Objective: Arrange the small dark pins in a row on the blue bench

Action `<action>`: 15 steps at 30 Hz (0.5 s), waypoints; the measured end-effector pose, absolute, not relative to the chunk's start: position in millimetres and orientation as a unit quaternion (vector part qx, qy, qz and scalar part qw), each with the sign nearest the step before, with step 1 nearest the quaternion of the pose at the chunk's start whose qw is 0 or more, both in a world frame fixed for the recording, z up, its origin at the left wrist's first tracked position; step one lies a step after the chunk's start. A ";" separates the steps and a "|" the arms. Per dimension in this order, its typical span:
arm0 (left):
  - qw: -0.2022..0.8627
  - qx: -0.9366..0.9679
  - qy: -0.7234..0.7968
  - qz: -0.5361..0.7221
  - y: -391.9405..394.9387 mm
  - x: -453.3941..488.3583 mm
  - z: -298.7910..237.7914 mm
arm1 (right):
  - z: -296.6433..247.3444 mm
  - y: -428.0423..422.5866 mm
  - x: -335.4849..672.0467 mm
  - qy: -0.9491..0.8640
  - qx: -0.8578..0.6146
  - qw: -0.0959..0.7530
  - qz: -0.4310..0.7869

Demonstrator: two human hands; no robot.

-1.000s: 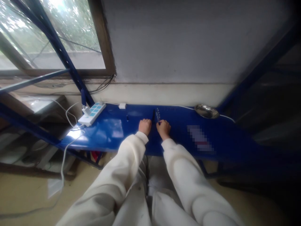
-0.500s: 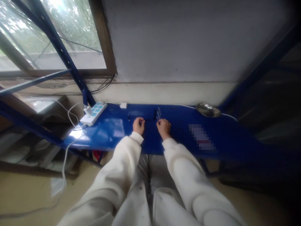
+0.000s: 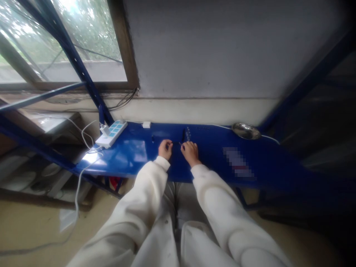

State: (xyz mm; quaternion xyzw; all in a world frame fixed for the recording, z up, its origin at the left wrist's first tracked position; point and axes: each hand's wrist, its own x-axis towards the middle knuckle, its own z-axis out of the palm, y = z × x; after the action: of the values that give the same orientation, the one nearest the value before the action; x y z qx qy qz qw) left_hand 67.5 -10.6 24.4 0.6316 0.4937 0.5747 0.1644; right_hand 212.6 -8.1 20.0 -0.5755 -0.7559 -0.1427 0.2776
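Note:
Both my hands rest on a blue metal table, white sleeves reaching to the wrists. My left hand has its fingers curled in a pinch on a small dark thing I cannot make out. My right hand is also closed in a pinch, with a tiny dark piece at its fingertips. Between the two hands lies a thin dark part. Just beyond them stand a slim dark tool and a small row of pale pieces.
A white power strip with blue sockets lies at the table's left end with white cables. A small white adapter sits near the wall. A steel dish stands at the back right. Blue shelf struts cross the window at left.
My left hand has moved left, away from the right, and both hands now pinch at small parts. The view has shifted slightly.

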 end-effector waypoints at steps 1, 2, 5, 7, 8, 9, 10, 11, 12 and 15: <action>0.158 0.634 0.494 0.574 -10.7 67.4 24.2 | 19.9 -8.2 212.5 -0.757 -0.573 0.277 -0.145; 0.150 0.637 0.493 0.573 -11.0 67.3 24.3 | 20.0 -8.5 212.3 -0.759 -0.571 0.276 -0.147; 0.110 0.655 0.484 0.570 -13.2 67.1 26.6 | 20.8 -9.9 212.0 -0.760 -0.569 0.273 -0.155; 0.074 0.672 0.470 0.568 -15.4 66.9 29.2 | 21.5 -10.9 211.9 -0.761 -0.567 0.271 -0.159; 0.057 0.681 0.462 0.566 -16.5 66.9 30.6 | 21.9 -11.3 211.9 -0.761 -0.567 0.271 -0.161; 0.041 0.690 0.454 0.562 -17.4 67.0 31.7 | 22.2 -11.7 211.9 -0.762 -0.566 0.270 -0.161; 0.026 0.699 0.448 0.556 -18.2 67.2 32.6 | 22.4 -11.9 211.8 -0.762 -0.566 0.269 -0.161; 0.013 0.708 0.443 0.549 -18.8 67.5 33.2 | 22.5 -12.1 211.9 -0.763 -0.566 0.268 -0.161; 0.002 0.719 0.439 0.540 -19.3 67.9 33.5 | 22.5 -12.1 211.9 -0.763 -0.566 0.267 -0.160; -0.018 0.757 0.423 0.497 -20.4 69.3 32.9 | 21.8 -11.7 212.0 -0.762 -0.566 0.270 -0.161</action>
State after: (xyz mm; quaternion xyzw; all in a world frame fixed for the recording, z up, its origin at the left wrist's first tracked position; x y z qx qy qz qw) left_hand 69.3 -20.4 32.9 0.7572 0.4232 0.4973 -0.0178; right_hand 212.0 -11.7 21.8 -0.5660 -0.7622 -0.1606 0.2698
